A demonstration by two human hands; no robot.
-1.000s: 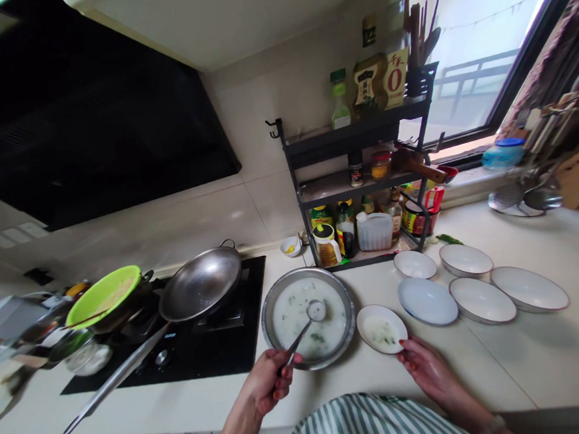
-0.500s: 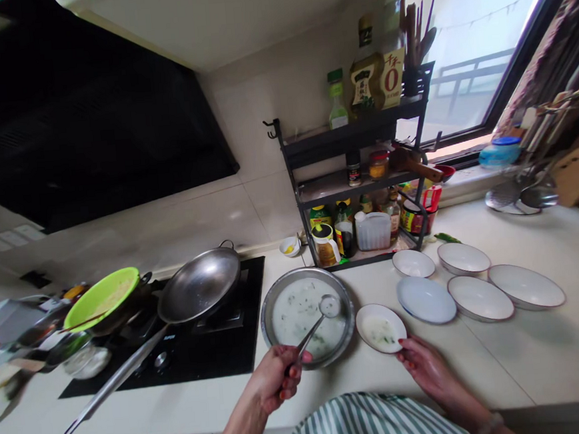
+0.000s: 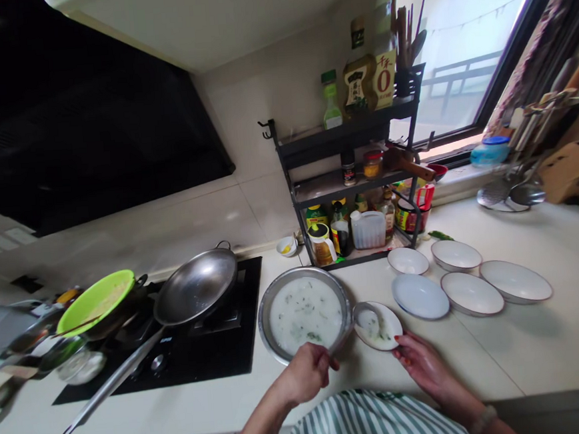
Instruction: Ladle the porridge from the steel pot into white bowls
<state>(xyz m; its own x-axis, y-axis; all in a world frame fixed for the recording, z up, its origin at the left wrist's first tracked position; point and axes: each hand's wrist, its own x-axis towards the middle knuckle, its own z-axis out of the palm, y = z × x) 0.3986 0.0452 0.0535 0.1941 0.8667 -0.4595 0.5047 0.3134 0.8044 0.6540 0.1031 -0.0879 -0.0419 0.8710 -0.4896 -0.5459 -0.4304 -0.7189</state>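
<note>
Left hand [image 3: 309, 374] curled around the ladle [image 3: 367, 322], its head right over the small bowl [image 3: 390, 319], just right of the metal basin [image 3: 264, 320] of milky, green-flecked liquid [image 3: 299, 310]. And the right hand [image 3: 426, 367] pinches the bowl's right edge, bowl on the surface [image 3: 214, 405]. Good technique here: ladle low, over the middle, a slow wrist tip, steadying fingers clear of any splash.

I can see the left hand [image 3: 309, 370] gripping a ladle [image 3: 366, 318] over the small bowl [image 3: 389, 317] the right hand [image 3: 424, 361] holds, just beside a basin [image 3: 265, 326] of white soup [image 3: 304, 309].
</note>
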